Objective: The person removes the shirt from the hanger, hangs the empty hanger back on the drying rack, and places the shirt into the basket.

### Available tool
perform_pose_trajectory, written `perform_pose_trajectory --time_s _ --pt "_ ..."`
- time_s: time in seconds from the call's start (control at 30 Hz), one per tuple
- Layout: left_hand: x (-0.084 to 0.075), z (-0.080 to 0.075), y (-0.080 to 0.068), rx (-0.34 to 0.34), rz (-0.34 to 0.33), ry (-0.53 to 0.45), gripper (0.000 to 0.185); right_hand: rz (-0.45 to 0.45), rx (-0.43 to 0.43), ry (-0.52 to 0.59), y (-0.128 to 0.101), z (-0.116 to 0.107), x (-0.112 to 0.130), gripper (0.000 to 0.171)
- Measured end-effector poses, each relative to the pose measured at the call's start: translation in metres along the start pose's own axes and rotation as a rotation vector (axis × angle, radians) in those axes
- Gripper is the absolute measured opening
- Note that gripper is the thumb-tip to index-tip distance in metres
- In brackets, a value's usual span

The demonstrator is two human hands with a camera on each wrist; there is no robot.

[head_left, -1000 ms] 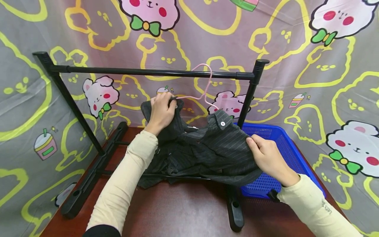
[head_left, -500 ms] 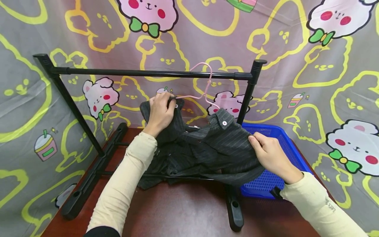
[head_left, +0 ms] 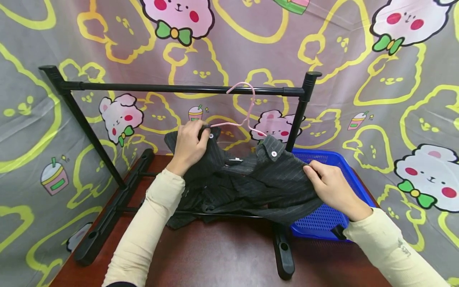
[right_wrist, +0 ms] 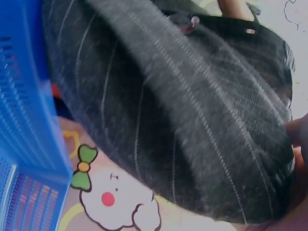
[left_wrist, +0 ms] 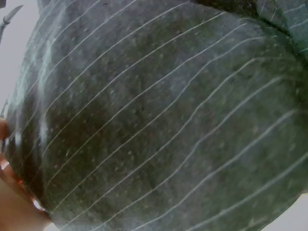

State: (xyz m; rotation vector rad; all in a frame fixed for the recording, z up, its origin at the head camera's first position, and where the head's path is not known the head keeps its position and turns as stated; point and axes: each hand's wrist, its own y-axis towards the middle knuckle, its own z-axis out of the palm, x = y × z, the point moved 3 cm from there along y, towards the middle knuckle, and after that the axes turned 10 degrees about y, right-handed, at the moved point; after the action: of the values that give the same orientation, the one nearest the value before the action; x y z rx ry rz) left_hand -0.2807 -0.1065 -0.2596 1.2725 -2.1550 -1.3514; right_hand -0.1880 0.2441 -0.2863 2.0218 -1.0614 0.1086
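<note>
A dark pinstriped shirt (head_left: 283, 179) with white buttons droops in the middle of the head view, bunched at its lower part. Its collar area sits around a pink hanger (head_left: 247, 113), whose hook overlaps the front of the rack's top bar, with its tip showing. At the left shoulder, my left hand (head_left: 190, 145) grips the fabric close to the hanger's arm. My right hand (head_left: 330, 185) pinches the opposite shoulder edge between thumb and fingers. Striped cloth fills most of both wrist views; in the right wrist view, the shirt (right_wrist: 192, 110) hangs beside the blue basket.
A black clothes rack (head_left: 143, 87) stands on a reddish-brown table (head_left: 222, 255), its feet on both sides and a low crossbar beneath the shirt. At the right rear sits a blue plastic basket (head_left: 322, 223). A patterned cloth curtain (head_left: 322, 24) surrounds the table.
The hanger's hook has dropped slightly and come forward; its tip, earlier behind the bar, now shows in front of it. My left hand has lowered a little, and my right hand has shifted slightly right.
</note>
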Motion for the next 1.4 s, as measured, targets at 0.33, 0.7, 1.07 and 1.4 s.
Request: perform_pose_trajectory --time_s 0.33,0.7,1.07,1.4 --pt "-0.003 -0.009 -0.026 0.078 0.022 -0.032 0.018 -0.082 0.058 -0.028 -0.002 0.001 -0.013 0.031" --pt "-0.001 -0.007 -0.049 0.198 0.106 0.003 0.013 -0.074 0.089 -0.008 -0.007 0.003 -0.024 0.028" --pt "-0.003 -0.006 -0.058 0.162 0.082 -0.043 0.012 -0.105 0.104 -0.019 -0.007 0.004 -0.028 0.028" --pt "-0.006 -0.005 -0.058 0.196 0.054 -0.048 0.014 -0.094 0.117 -0.032 -0.007 0.006 -0.027 0.026"
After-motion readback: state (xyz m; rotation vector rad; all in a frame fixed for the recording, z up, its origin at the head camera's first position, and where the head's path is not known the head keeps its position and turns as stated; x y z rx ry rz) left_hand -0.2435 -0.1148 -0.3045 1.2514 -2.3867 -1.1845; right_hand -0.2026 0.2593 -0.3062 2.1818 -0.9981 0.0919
